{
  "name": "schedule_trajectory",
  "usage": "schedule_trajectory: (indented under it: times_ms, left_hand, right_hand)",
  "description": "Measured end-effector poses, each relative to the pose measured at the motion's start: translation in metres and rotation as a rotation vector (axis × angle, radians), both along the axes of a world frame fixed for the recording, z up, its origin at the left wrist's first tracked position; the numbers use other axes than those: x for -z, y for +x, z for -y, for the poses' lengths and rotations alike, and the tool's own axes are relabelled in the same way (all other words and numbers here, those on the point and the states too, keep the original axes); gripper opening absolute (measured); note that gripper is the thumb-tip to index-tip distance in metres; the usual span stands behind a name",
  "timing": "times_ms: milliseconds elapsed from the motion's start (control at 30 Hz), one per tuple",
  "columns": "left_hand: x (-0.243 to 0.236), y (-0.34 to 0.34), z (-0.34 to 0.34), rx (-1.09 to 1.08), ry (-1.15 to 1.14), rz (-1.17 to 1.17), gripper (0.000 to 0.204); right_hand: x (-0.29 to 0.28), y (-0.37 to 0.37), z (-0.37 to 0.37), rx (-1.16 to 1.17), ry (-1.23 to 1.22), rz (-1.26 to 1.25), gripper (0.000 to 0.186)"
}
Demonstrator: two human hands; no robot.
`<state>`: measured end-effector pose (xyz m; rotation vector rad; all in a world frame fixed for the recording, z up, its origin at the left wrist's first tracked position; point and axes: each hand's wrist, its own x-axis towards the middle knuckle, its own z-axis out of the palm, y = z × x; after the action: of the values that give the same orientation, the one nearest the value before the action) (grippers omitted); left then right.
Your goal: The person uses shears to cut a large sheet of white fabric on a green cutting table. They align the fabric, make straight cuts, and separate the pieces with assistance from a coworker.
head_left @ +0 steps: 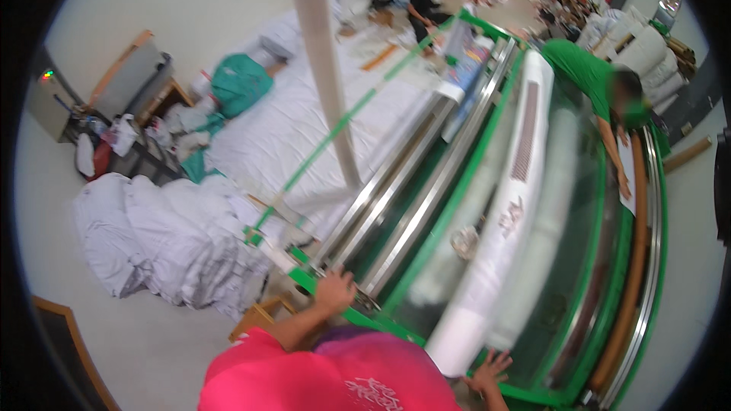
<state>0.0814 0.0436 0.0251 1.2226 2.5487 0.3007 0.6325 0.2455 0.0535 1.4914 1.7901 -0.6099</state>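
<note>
Head view: found left hand (333, 294) and right hand (489, 374) with fingers spread at near edge of green machine (394, 325); noted opaque green bag (240, 85).

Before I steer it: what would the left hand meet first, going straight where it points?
Probably a steel roller, whose near end lies just ahead of the left hand; depth is unclear, so they may already touch.
</note>
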Motion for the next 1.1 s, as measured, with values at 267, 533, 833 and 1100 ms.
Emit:
schedule_trajectory:
  times_ms: [267,533,833,1100]
  left_hand:
    - [-0.002,-0.006,0.001,0.019,0.079,-0.078,0.047]
    - [-0.007,-0.002,-0.002,-0.022,0.129,-0.065,0.060]
    - [-0.004,-0.003,0.002,-0.018,0.106,-0.083,0.060]
    - [0.001,-0.002,0.000,0.003,0.108,-0.098,0.058]
  right_hand:
    - [-0.010,-0.024,0.003,-0.051,0.056,0.034,0.122]
    - [-0.012,-0.022,0.015,-0.125,0.181,0.032,0.128]
    - [-0.021,-0.028,0.016,-0.083,0.160,-0.008,0.139]
    - [-0.031,-0.029,0.012,-0.064,0.088,-0.051,0.133]
